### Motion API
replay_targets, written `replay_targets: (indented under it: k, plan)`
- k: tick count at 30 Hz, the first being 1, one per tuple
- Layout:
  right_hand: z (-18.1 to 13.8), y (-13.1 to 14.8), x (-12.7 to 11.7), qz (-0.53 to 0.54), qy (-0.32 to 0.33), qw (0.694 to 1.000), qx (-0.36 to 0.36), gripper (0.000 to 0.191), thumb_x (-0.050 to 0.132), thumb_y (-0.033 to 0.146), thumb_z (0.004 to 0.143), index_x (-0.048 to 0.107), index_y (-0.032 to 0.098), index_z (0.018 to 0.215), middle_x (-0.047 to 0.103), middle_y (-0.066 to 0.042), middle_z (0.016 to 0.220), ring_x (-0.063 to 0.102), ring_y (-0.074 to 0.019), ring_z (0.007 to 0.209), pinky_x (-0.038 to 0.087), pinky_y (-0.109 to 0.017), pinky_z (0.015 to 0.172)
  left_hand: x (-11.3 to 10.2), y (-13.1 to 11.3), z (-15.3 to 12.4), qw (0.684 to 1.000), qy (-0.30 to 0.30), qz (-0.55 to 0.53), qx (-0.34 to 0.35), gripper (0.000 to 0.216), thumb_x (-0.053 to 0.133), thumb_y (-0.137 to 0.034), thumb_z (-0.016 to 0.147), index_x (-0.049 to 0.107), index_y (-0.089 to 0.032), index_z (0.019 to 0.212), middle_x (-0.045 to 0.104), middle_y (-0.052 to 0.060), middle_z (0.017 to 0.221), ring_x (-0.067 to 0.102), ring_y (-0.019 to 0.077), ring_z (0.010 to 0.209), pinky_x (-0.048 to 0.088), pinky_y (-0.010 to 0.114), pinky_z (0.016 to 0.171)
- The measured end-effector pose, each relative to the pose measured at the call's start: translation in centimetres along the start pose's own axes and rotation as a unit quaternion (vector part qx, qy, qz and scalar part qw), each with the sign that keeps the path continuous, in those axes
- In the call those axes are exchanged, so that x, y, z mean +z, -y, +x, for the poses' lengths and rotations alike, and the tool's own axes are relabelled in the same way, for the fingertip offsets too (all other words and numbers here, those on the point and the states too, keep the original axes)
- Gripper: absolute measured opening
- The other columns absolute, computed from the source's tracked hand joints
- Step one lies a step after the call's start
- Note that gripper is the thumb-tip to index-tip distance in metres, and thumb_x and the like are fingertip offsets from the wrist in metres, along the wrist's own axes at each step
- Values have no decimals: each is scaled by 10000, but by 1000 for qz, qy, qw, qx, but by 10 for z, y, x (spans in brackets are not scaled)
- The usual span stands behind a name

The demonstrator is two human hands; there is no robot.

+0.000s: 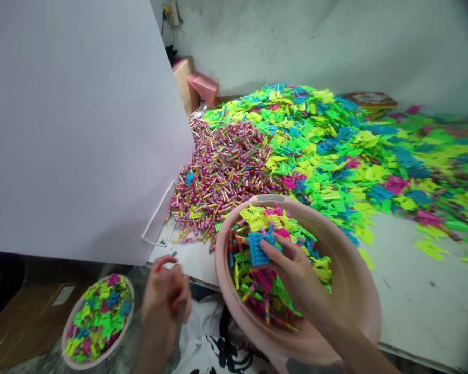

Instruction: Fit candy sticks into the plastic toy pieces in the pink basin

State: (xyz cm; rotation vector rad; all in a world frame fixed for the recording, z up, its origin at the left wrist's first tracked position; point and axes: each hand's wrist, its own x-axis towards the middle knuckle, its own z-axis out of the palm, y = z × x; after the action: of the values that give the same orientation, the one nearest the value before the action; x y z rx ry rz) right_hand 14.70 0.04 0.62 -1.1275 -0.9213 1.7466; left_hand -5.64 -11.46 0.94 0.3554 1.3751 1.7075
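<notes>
My right hand (pixel 292 275) reaches into a pink basin (pixel 351 291) tilted at the table's near edge. Its fingers pinch a blue plastic comb-like piece (pixel 257 248) among several yellow, pink and green pieces and striped sticks. My left hand (pixel 166 293) hovers lower left of the basin, fingers curled together with a red-tipped thing showing at the thumb; what it holds I cannot make out. A smaller round bowl (pixel 97 317) of mixed coloured pieces sits to the left of that hand.
A large heap of neon plastic pieces (pixel 335 140) covers the white table, with a mound of striped sticks (pixel 222 171) beside it. A tall white board (pixel 78 124) stands at left. Boxes (pixel 203 85) lean at the back wall. Cardboard (pixel 19 327) lies lower left.
</notes>
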Motion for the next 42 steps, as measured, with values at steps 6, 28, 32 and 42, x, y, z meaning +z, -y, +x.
replay_targets:
  k: [6, 28, 32, 42]
  plan:
    - [-16, 20, 2, -108, 46, 989, -87, 210, 828, 417, 762, 749, 248, 860, 754, -19, 866, 713, -217, 827, 624, -295, 728, 49, 12, 11, 949, 252, 189, 11, 304, 552, -520, 981, 570, -222, 1032, 413, -82, 596, 399, 75, 470, 396, 163, 424]
    - [-20, 21, -4, -287, 40, 940, -178, 219, 659, 446, 930, 626, 234, 887, 639, 22, 799, 609, -173, 721, 491, -291, 668, 77, -3, 26, 884, 263, 332, 198, 159, 578, -347, 1002, 689, -233, 1008, 657, -32, 785, 537, 68, 590, 429, 171, 548]
    - [-23, 20, -6, -299, 35, 935, -185, 210, 641, 442, 946, 621, 235, 915, 662, 16, 828, 626, -183, 751, 498, -300, 694, 81, -5, 23, 862, 255, 360, 250, 121, 590, -303, 994, 676, -218, 995, 678, -21, 817, 629, 90, 719, 489, 174, 645]
    - [-24, 20, -4, -332, 21, 909, -251, 103, 626, 335, 981, 603, 248, 932, 690, 16, 882, 656, -176, 816, 485, -275, 709, 81, -4, 23, 828, 232, 392, 327, 107, 623, -247, 965, 669, -195, 1047, 709, 9, 879, 685, 119, 792, 559, 197, 684]
